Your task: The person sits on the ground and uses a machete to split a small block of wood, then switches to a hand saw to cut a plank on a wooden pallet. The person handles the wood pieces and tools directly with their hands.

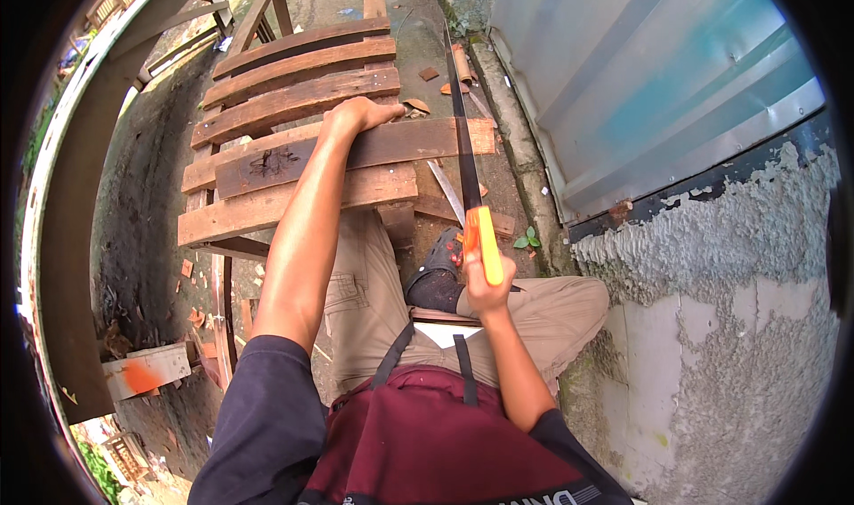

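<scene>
My right hand point(491, 292) is wrapped round the yellow and orange handle of a handsaw point(488, 245). Its long dark blade points away from me and crosses the right end of a loose wooden board point(405, 142). This board lies over a slatted wooden frame point(298, 96), with its right end sticking out past the slats. My left hand point(356, 114) presses on the board's far edge, fingers closed over it and partly hidden. A dark knot-like stain marks the board left of my left forearm.
A corrugated metal sheet point(658, 87) stands above a rough, peeling wall point(703, 327) on the right. A narrow metal blade point(445, 189) and wood scraps lie by my shoe point(436, 269). At left are a large wooden frame point(76, 212) and an orange-marked block point(147, 372).
</scene>
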`<state>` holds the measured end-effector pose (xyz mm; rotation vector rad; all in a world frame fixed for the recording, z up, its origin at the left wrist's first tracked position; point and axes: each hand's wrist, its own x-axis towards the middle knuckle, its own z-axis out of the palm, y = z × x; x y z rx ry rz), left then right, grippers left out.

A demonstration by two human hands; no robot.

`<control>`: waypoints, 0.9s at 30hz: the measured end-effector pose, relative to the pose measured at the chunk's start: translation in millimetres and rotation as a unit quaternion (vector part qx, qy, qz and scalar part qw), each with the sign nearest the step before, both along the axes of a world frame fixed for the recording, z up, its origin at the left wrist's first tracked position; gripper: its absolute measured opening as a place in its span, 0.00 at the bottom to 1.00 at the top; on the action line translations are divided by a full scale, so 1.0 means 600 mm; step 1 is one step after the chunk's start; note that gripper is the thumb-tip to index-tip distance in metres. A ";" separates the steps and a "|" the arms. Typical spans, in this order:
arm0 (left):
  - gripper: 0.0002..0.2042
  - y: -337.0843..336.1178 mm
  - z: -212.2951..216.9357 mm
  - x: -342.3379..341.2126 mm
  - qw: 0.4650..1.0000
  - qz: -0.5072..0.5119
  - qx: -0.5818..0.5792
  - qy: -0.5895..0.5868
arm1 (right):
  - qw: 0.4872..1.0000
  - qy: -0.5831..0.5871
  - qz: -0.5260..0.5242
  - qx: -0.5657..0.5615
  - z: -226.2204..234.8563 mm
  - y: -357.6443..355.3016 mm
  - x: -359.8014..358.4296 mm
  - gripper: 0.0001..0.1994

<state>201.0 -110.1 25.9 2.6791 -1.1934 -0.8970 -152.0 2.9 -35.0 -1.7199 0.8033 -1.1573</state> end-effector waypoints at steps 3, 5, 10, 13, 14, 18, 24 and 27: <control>0.45 0.010 -0.020 0.012 1.000 0.016 -0.002 0.021 | 0.996 -0.022 0.047 0.077 -0.086 0.119 -0.124 0.08; 0.46 0.005 -0.002 0.004 0.999 0.031 -0.005 0.027 | 0.998 -0.024 0.038 0.040 -0.098 0.133 -0.145 0.07; 0.45 0.004 0.015 -0.014 0.999 0.029 -0.015 -0.013 | 0.999 -0.038 -0.001 0.031 -0.002 -0.039 0.039 0.11; 0.44 0.002 0.011 0.002 0.999 0.023 -0.018 0.033 | 0.998 -0.063 -0.012 0.004 0.032 -0.098 0.104 0.10; 0.44 0.000 0.013 0.001 1.000 0.016 -0.017 0.018 | 0.999 -0.046 -0.009 -0.007 0.013 -0.098 0.097 0.10; 0.44 0.013 0.012 -0.005 1.000 0.021 -0.005 0.008 | 0.998 0.042 0.024 -0.044 -0.078 0.048 -0.054 0.09; 0.43 0.008 0.023 -0.026 0.999 0.028 0.001 -0.021 | 0.996 -0.051 0.031 0.065 -0.011 0.016 -0.040 0.07; 0.42 -0.001 -0.002 0.011 0.999 0.037 -0.017 0.009 | 0.997 -0.042 -0.014 0.062 0.056 -0.087 0.091 0.12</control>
